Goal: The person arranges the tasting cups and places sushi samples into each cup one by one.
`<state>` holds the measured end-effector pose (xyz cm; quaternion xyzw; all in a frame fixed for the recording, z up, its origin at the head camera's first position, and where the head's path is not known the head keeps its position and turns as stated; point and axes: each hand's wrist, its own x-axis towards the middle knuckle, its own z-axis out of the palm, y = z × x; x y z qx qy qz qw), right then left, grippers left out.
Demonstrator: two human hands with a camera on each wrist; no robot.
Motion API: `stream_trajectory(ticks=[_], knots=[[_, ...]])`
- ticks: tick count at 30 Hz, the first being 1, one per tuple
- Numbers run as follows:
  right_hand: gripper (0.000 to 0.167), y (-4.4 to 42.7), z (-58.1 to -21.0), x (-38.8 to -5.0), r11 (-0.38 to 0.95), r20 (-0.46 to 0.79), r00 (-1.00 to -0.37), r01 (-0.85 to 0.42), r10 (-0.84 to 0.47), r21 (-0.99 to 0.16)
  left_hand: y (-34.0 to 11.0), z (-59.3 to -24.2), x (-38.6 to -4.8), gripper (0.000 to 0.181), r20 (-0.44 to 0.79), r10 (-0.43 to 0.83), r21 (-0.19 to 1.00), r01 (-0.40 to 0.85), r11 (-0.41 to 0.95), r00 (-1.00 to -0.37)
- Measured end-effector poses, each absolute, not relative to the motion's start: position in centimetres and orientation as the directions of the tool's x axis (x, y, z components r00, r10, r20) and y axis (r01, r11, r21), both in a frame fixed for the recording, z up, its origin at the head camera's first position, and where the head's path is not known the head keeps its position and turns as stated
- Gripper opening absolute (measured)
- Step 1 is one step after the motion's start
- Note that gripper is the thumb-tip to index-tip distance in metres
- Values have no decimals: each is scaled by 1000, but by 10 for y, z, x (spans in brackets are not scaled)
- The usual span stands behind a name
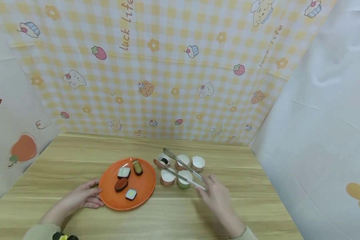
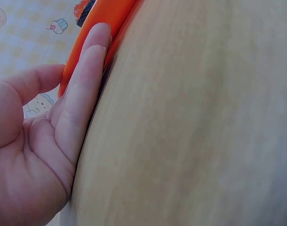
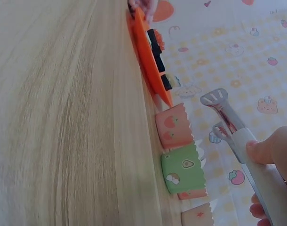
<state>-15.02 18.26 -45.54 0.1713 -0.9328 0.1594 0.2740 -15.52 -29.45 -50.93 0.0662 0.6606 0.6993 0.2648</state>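
Note:
My left hand pinches the left rim of an orange plate, thumb on the rim and fingers beneath it. Four kinds of small sushi lie on the plate: a red roe-topped piece, a white-topped one, a brownish-green one and a pale one with a yellow centre. My right hand grips metal tongs with white handles. The tongs' arms are spread, with nothing seen between their tips, above several paper cups. One cup at the back left contains a black-and-white sushi piece.
A green cup and a pinkish cup stand in the front row, close to the plate's right side. Behind them is another cup at the right. A checked cloth hangs behind the wooden table.

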Motion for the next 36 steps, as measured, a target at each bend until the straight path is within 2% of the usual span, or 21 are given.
stream_trajectory(ticks=[5, 22, 36], knots=[[45, 178, -456, -148, 886, 579, -780, -419, -239, -197, -295, -509, -155, 71, -256, 460, 959, -284, 8, -850], [48, 165, -462, -139, 871, 533, -812, -422, -238, -253, -295, -510, -154, 73, -254, 451, 960, -281, 7, -856], [48, 156, -466, -135, 870, 537, -810, -420, -233, -256, -295, -510, -154, 77, -263, 438, 959, -284, 19, -860]])
